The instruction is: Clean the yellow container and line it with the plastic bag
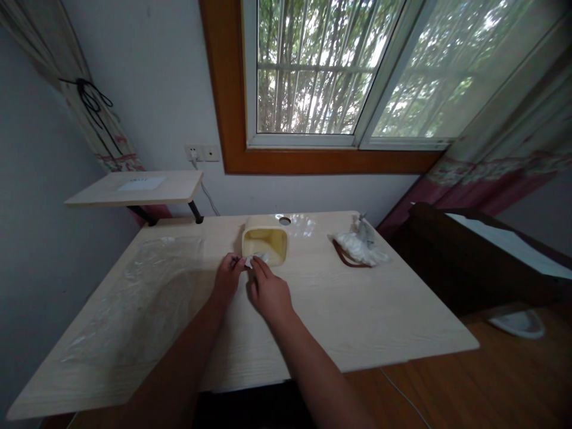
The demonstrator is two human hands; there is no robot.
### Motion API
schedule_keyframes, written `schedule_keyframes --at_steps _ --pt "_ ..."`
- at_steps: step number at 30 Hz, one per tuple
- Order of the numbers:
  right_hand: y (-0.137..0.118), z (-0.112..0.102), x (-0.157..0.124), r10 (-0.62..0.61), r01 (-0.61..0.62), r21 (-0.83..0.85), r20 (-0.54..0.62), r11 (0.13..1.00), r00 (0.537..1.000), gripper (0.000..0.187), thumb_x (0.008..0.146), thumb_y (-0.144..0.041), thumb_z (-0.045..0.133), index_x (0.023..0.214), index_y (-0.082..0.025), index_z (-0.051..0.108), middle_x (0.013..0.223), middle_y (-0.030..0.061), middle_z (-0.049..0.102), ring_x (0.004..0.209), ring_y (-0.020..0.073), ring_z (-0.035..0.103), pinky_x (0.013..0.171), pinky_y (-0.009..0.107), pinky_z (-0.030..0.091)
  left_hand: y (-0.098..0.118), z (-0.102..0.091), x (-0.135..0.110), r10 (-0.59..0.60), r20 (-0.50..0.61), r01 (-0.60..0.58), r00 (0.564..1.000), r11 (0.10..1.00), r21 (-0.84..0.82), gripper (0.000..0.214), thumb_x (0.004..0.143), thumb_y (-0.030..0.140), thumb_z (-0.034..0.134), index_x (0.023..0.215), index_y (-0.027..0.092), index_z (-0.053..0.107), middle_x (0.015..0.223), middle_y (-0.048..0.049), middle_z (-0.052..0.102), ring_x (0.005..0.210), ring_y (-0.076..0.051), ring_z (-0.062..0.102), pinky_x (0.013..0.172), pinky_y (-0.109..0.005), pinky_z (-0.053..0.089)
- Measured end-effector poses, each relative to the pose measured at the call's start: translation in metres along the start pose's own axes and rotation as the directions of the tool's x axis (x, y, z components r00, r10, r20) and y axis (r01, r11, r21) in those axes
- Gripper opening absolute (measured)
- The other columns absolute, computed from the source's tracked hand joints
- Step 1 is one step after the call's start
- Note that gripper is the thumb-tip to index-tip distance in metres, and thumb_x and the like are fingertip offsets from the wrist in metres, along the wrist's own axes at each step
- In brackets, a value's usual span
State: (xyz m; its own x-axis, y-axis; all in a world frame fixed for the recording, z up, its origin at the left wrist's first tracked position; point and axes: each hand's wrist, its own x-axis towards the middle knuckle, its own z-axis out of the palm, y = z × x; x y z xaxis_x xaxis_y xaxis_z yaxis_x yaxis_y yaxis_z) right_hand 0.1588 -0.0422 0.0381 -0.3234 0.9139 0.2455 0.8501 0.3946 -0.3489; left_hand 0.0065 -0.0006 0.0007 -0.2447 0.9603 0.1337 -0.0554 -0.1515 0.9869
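**Q:** Hands?

**A:** Together on my feed. The left hand [229,279] and right hand [269,295] pinch a small white piece [257,260] between them, at frame center, just in front of a cream plastic box [264,241].

**Q:** Edges?

**A:** The box sits near the back edge of the counter [357,313]; the front edge runs below the hands. A clear plastic sheet [134,298] lies well left; a white bag [360,247] with a brown strap [344,256] lies right, near the back edge.
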Motion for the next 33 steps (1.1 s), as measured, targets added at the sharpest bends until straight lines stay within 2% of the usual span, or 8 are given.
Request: schedule_keyframes --at_steps 2,9,18,23,29,33 --pt "0.002 -0.001 0.0 -0.006 0.006 0.009 -0.007 1.0 1.0 0.059 0.092 -0.024 0.047 0.151 -0.025 0.043 0.159 0.006 0.043 0.102 0.0191 0.071 0.085 0.033 0.059 0.0 0.0 0.0 -0.001 -0.003 0.001 1.0 1.0 -0.001 0.034 0.079 0.049 0.072 0.087 0.019 0.057 0.079 0.0005 0.066 0.072 -0.016 0.069 0.074 -0.031 0.056" --pt "0.022 -0.008 -0.001 0.116 -0.117 -0.021 -0.056 0.993 0.992 0.055 0.091 -0.023 0.048 0.146 -0.022 0.049 0.156 0.0075 0.047 0.103 0.0213 0.071 0.083 0.036 0.06 -0.007 -0.001 0.003 0.016 -0.028 -0.017 0.999 0.999 -0.038 0.035 0.08 0.05 0.072 0.086 0.018 0.059 0.081 0.0002 0.065 0.073 -0.016 0.069 0.075 -0.032 0.057" --pt "0.003 0.001 -0.004 -0.04 0.044 0.056 -0.067 0.997 0.997 0.058 0.091 -0.02 0.051 0.149 -0.023 0.046 0.155 0.0067 0.048 0.107 0.0193 0.069 0.088 0.032 0.059 -0.002 -0.002 0.0 0.012 -0.008 -0.012 1.0 1.0 -0.019 0.035 0.08 0.05 0.072 0.088 0.019 0.059 0.08 -0.0001 0.066 0.074 -0.016 0.068 0.074 -0.031 0.057" --pt "0.014 0.003 0.0 -0.104 0.117 0.061 -0.189 0.991 0.976 0.05 0.093 -0.013 0.051 0.142 -0.02 0.055 0.146 0.0088 0.058 0.115 0.0212 0.063 0.1 0.035 0.053 -0.001 0.001 -0.002 0.001 0.037 0.004 0.999 0.993 -0.122 0.036 0.081 0.05 0.073 0.087 0.017 0.06 0.082 -0.001 0.068 0.075 -0.016 0.068 0.079 -0.034 0.059" --pt "0.02 -0.003 0.001 -0.133 0.144 0.022 -0.264 0.989 0.955 0.044 0.096 -0.013 0.05 0.139 -0.02 0.059 0.143 0.0101 0.058 0.112 0.024 0.055 0.101 0.039 0.05 -0.003 0.003 -0.003 -0.01 0.062 0.024 0.998 0.975 -0.223 0.035 0.082 0.048 0.073 0.086 0.016 0.06 0.084 -0.0008 0.067 0.077 -0.016 0.069 0.085 -0.038 0.06" --pt "0.021 -0.005 0.002 -0.092 0.09 -0.022 -0.324 0.996 0.942 0.038 0.097 -0.018 0.052 0.133 -0.023 0.065 0.133 0.013 0.059 0.108 0.0253 0.052 0.095 0.039 0.05 0.002 0.004 -0.005 -0.021 0.078 0.04 0.997 0.969 -0.244 0.037 0.08 0.05 0.073 0.086 0.016 0.06 0.086 -0.0026 0.068 0.082 -0.018 0.071 0.086 -0.041 0.06"
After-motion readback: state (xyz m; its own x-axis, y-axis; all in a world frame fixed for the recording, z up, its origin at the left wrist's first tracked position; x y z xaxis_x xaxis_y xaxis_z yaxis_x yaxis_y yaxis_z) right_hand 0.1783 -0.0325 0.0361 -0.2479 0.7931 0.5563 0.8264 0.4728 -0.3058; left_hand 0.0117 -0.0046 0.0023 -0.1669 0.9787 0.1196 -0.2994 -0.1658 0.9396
